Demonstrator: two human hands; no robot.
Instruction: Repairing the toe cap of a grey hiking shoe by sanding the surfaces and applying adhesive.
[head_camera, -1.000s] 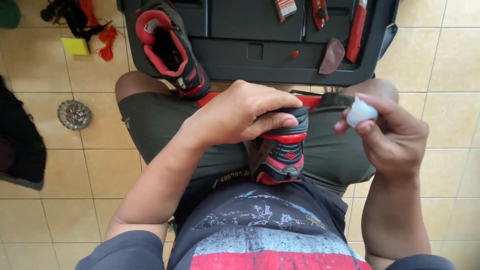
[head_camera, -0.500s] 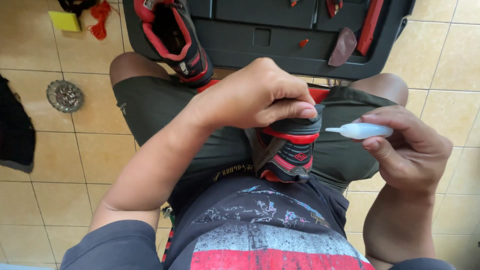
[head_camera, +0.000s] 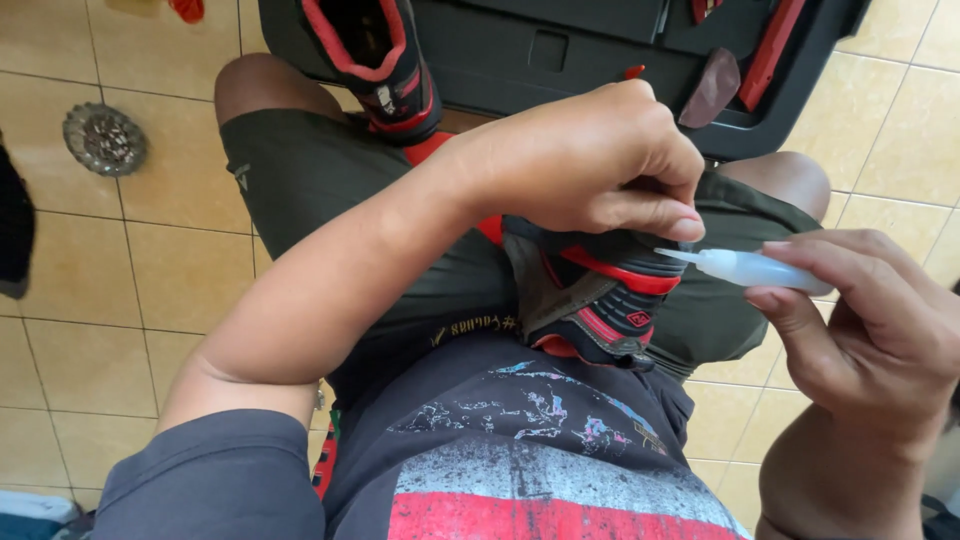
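- Nearest: dark grey T-shirt with a faded print and a red band (head_camera: 540, 470), filling the bottom of the view, with dark olive shorts (head_camera: 320, 190) above it over both thighs.
- Resting on the lap: black and red sports shoe with grey panels (head_camera: 590, 290), lying between the thighs, sole edge turned toward the right side.
- Left hand (head_camera: 590, 170) placed over the top of this shoe; grip closed on the shoe's upper edge, thumb and forefinger pinched together at the rim.
- Right hand (head_camera: 870, 330) at the right of the lap; grip closed around a small translucent white plastic glue tube with a thin pointed nozzle (head_camera: 745, 268), held between thumb and fingers.
- Tube lying almost level, nozzle tip pointing left, just beside the shoe's edge and right under the left thumb; contact with the shoe not possible to tell.
- Farther: second black and red shoe (head_camera: 370, 55), upright by the left knee, opening upward.
- Behind it: black plastic tool case (head_camera: 560, 50) open on the beige tiled floor (head_camera: 130, 280), holding a red-handled tool (head_camera: 775, 45) and a brown rounded piece (head_camera: 712, 90).
- Far left on the floor: round metal drain cover (head_camera: 103, 138).
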